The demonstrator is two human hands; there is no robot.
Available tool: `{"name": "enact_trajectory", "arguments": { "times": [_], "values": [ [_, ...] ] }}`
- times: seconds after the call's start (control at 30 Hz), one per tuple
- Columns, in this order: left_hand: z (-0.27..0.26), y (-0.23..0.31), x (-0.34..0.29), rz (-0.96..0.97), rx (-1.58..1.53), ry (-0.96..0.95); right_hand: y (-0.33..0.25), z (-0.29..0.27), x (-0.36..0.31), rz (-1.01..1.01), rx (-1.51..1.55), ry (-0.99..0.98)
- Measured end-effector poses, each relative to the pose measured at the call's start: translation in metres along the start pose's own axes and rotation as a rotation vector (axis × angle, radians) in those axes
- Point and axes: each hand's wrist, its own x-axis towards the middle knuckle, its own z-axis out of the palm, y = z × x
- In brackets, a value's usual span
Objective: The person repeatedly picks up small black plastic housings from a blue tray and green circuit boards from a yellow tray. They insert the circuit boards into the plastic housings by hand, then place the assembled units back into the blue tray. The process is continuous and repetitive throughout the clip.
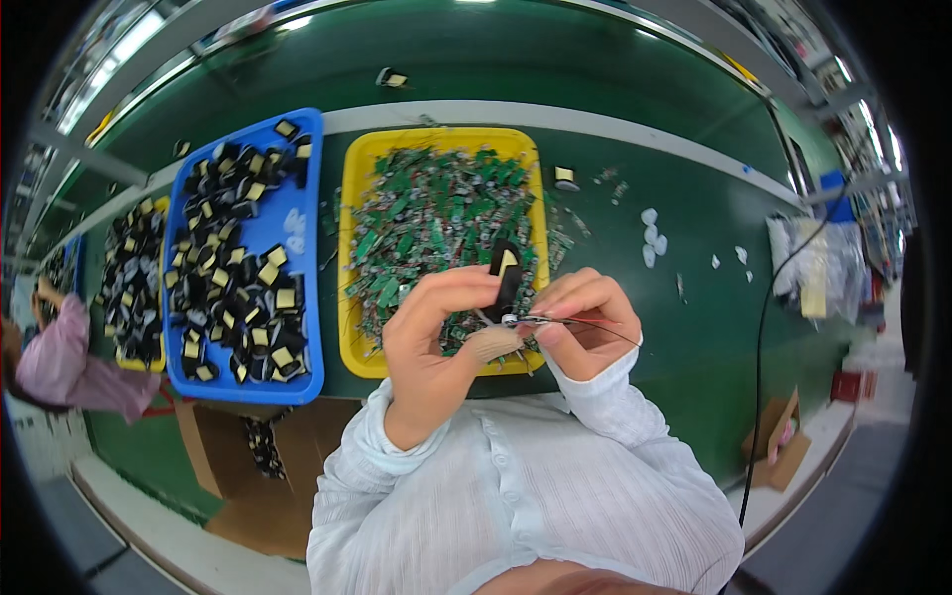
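Note:
My left hand (424,342) pinches a small black casing (505,288) with a pale yellow pad on one face, held upright above the yellow tray. A beige cover wraps the tip of that thumb. In my right hand (587,315) a small part with thin red and black wires (600,323) is gripped between thumb and fingers. Its end meets the lower end of the casing; whether it is inside cannot be made out. Beneath both hands, the yellow tray (349,149) is heaped with small green circuit boards (436,213).
A blue tray (315,198) of black casings stands at the left, with another yellow tray (159,278) beyond it. White blobs (650,238) and plastic bags (818,268) lie rightward. Cardboard boxes (223,451) (783,446) sit low. A black cable (762,347) hangs right; a co-worker's sleeve (74,357) shows left.

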Motion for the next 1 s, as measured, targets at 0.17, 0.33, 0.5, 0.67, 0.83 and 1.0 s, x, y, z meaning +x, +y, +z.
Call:
{"name": "enact_trajectory", "arguments": {
  "times": [0.17, 0.33, 0.5, 0.67, 0.83, 1.0],
  "values": [
    [0.007, 0.006, 0.003, 0.069, 0.110, 0.106, -0.005, -0.004, 0.015, 0.025, -0.080, -0.050],
    [0.011, 0.003, 0.006, 0.095, 0.143, 0.147, 0.003, -0.009, 0.025, -0.032, -0.139, -0.083],
    [0.006, 0.001, 0.001, 0.019, 0.088, 0.196, 0.010, -0.003, 0.029, -0.159, -0.233, -0.088],
    [-0.010, 0.009, 0.001, 0.033, 0.112, 0.217, 0.014, 0.012, 0.034, -0.158, -0.251, -0.148],
    [-0.032, 0.017, 0.002, 0.137, 0.217, 0.213, 0.015, 0.033, 0.034, -0.090, -0.188, -0.193],
    [-0.056, 0.023, -0.004, 0.167, 0.221, 0.194, 0.018, 0.058, 0.030, -0.050, -0.154, -0.182]
  ]
}}
